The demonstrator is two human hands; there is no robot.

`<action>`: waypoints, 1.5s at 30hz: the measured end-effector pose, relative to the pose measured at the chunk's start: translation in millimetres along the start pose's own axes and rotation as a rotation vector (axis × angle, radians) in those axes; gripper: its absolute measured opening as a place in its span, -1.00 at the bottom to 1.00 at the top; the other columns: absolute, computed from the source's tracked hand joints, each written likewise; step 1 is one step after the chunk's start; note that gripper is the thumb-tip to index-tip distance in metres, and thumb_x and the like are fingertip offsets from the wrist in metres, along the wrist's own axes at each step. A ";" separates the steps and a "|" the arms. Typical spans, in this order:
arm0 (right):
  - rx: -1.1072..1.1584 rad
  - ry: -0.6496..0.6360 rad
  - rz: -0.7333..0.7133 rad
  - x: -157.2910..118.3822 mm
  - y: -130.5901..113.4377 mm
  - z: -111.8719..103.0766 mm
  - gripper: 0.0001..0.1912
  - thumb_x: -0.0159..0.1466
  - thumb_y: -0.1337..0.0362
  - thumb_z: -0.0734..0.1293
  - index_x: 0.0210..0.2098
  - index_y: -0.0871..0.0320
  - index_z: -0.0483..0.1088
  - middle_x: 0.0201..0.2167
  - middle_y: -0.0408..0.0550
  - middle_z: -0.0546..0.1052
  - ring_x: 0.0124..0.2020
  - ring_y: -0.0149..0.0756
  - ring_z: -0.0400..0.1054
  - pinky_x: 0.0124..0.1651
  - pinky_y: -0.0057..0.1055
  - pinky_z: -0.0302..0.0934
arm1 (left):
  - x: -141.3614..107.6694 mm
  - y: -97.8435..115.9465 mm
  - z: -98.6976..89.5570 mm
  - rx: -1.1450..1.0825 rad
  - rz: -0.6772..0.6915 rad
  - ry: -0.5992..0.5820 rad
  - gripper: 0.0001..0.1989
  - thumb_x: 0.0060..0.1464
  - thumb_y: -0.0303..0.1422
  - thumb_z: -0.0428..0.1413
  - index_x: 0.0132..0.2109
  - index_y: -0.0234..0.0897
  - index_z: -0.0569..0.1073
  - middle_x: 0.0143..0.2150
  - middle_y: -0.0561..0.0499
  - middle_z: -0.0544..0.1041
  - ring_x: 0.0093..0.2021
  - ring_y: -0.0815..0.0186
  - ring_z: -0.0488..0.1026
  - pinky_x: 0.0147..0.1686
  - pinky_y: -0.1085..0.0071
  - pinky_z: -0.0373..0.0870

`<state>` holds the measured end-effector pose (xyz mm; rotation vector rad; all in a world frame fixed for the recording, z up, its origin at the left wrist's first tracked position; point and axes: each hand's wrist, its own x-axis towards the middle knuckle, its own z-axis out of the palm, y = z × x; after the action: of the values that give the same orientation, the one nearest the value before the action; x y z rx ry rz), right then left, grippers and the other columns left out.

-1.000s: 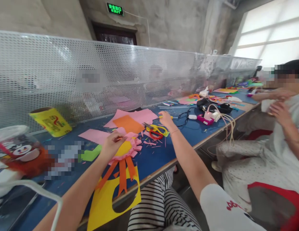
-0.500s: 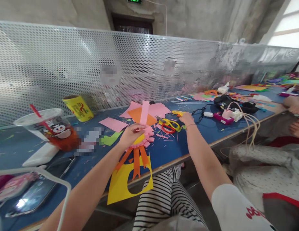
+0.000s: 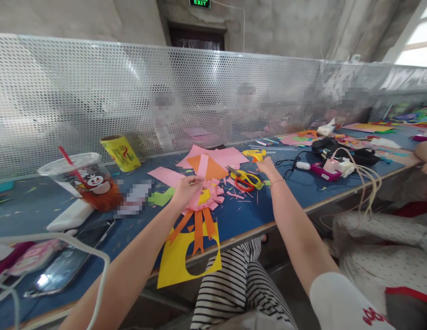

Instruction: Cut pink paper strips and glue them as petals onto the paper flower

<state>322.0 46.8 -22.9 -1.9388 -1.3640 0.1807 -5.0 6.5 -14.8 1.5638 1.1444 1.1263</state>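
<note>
My left hand (image 3: 185,191) pinches the lower end of a pink paper strip (image 3: 202,166). Just beside that hand lies a paper rosette (image 3: 216,198) with a pink fringed rim, a yellow centre and orange paper tails (image 3: 198,231). Under the tails, a yellow sheet (image 3: 170,263) with round cut-outs hangs over the table edge. My right hand (image 3: 267,169) is closed around the handle of a yellow glue gun (image 3: 257,155), whose nozzle points left. Between my hands rest scissors (image 3: 250,178) with yellow and red handles, near pink paper scraps (image 3: 235,195).
Pink sheets (image 3: 230,158) and an orange piece (image 3: 213,168) lie behind the rosette. On the left stand a drink cup (image 3: 92,183) and a yellow tube (image 3: 122,153), with a phone (image 3: 69,261) in front. Cables and a purple power strip (image 3: 325,172) lie right. A perforated screen (image 3: 206,91) runs behind.
My right hand has lifted the glue gun slightly, and more of it shows. The pink strip in my left hand has tipped lower. The whole view has shifted a little.
</note>
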 end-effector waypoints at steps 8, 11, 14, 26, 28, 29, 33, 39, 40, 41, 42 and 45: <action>0.216 -0.040 -0.053 -26.7 -33.6 11.3 -0.70 0.14 0.33 0.14 -0.14 0.19 0.32 -0.23 0.01 0.51 -0.29 -0.28 0.40 -0.26 -0.43 0.23 | 4.8 -1.5 -12.8 0.285 -0.184 -0.080 -0.46 -0.22 -0.40 0.16 0.00 -0.34 0.33 -0.56 0.07 0.47 -0.60 0.34 0.40 -0.60 0.48 0.28; 0.123 -0.065 -0.170 -41.9 -45.7 11.5 -0.68 0.20 0.15 0.17 -0.11 0.14 0.32 -0.17 0.02 0.50 -0.14 -0.18 0.37 -0.16 -0.38 0.20 | 3.4 8.1 -15.3 0.354 -0.119 -0.138 -0.67 -0.16 -0.29 0.13 -0.19 -0.35 0.46 -0.54 0.01 0.48 -0.58 0.34 0.39 -0.62 0.50 0.23; 0.088 -0.043 -0.227 -50.5 -53.7 10.2 -0.48 0.15 -0.06 0.22 -0.02 0.15 0.27 -0.11 0.05 0.47 -0.07 -0.14 0.36 -0.12 -0.36 0.18 | -2.7 19.2 -12.0 0.323 -0.024 -0.205 -0.70 -0.11 -0.20 0.11 -0.30 -0.34 0.51 -0.50 -0.01 0.51 -0.50 0.32 0.41 -0.56 0.48 0.27; 0.141 0.095 -0.091 -39.8 -51.6 8.1 -0.59 0.08 0.05 0.29 -0.16 0.17 0.32 -0.18 0.03 0.52 -0.14 -0.15 0.40 -0.15 -0.35 0.22 | -13.9 39.2 -12.6 0.425 0.206 -0.160 -0.60 0.02 -0.06 -0.04 -0.28 -0.29 0.50 -0.36 -0.05 0.54 -0.34 0.21 0.47 -0.37 0.38 0.37; 0.240 0.139 -0.078 -36.7 -50.5 7.5 -0.61 0.11 0.08 0.25 -0.14 0.17 0.31 -0.18 0.01 0.51 -0.15 -0.20 0.40 -0.15 -0.37 0.23 | -10.3 35.3 -17.6 0.520 0.169 -0.119 -0.63 0.01 -0.09 -0.03 -0.34 -0.29 0.49 -0.39 -0.08 0.53 -0.30 0.17 0.47 -0.34 0.36 0.36; 0.265 0.138 -0.081 -35.9 -49.7 7.0 -0.61 0.11 0.08 0.24 -0.14 0.17 0.31 -0.17 0.01 0.51 -0.16 -0.22 0.40 -0.15 -0.38 0.23 | -8.0 32.0 -20.1 0.579 0.146 -0.099 -0.68 -0.03 -0.12 0.01 -0.42 -0.30 0.47 -0.43 -0.09 0.51 -0.30 0.14 0.46 -0.34 0.35 0.35; 0.135 0.077 -0.170 -40.5 -48.7 7.4 -0.58 0.09 0.09 0.26 -0.12 0.17 0.31 -0.19 0.02 0.52 -0.15 -0.16 0.41 -0.15 -0.34 0.24 | 2.3 17.9 -26.5 0.814 0.109 -0.059 -0.77 -0.10 -0.24 0.00 -0.55 -0.28 0.38 -0.46 -0.13 0.48 -0.32 0.14 0.43 -0.32 0.36 0.28; -0.119 0.074 -0.305 -53.6 -54.2 10.2 -0.53 0.12 0.02 0.23 -0.05 0.14 0.29 -0.23 0.03 0.53 -0.21 -0.10 0.42 -0.23 -0.33 0.24 | 10.8 9.5 -29.2 0.864 0.051 -0.234 -0.74 -0.13 -0.27 -0.04 -0.63 -0.29 0.35 -0.64 0.03 0.33 -0.51 0.32 0.29 -0.50 0.45 0.11; -0.151 0.078 -0.293 -54.2 -54.5 9.2 -0.52 0.13 0.01 0.22 -0.04 0.15 0.28 -0.24 0.04 0.53 -0.22 -0.10 0.42 -0.24 -0.33 0.24 | 10.9 8.9 -29.6 0.843 0.028 -0.246 -0.74 -0.14 -0.27 -0.04 -0.65 -0.30 0.32 -0.67 0.05 0.27 -0.55 0.35 0.24 -0.53 0.45 0.07; -0.183 0.075 -0.282 -54.4 -54.5 7.9 -0.51 0.14 0.01 0.21 -0.03 0.16 0.27 -0.25 0.05 0.53 -0.23 -0.10 0.42 -0.25 -0.34 0.24 | 10.8 8.6 -29.8 0.814 0.001 -0.252 -0.73 -0.15 -0.26 -0.03 -0.67 -0.30 0.30 -0.70 0.07 0.22 -0.58 0.38 0.19 -0.55 0.45 0.03; -0.215 0.062 -0.283 -54.2 -54.3 6.5 -0.51 0.14 0.01 0.21 -0.02 0.17 0.27 -0.26 0.06 0.53 -0.24 -0.10 0.42 -0.26 -0.34 0.24 | 10.4 8.7 -30.0 0.779 -0.026 -0.251 -0.73 -0.16 -0.26 -0.02 -0.68 -0.30 0.30 -0.71 0.08 0.19 -0.59 0.39 0.16 -0.56 0.45 0.01; -0.298 0.001 -0.329 -53.2 -53.2 2.4 -0.46 0.12 -0.04 0.23 -0.02 0.18 0.27 -0.24 0.07 0.53 -0.24 -0.09 0.43 -0.27 -0.35 0.23 | 7.5 11.0 -29.0 0.701 -0.066 -0.228 -0.76 -0.20 -0.27 0.01 -0.67 -0.31 0.32 -0.71 0.09 0.19 -0.59 0.41 0.14 -0.57 0.46 0.00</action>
<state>258.2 10.6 -6.1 -1.9100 -1.7660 -0.1921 -29.8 15.4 3.2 2.0909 1.5073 0.4893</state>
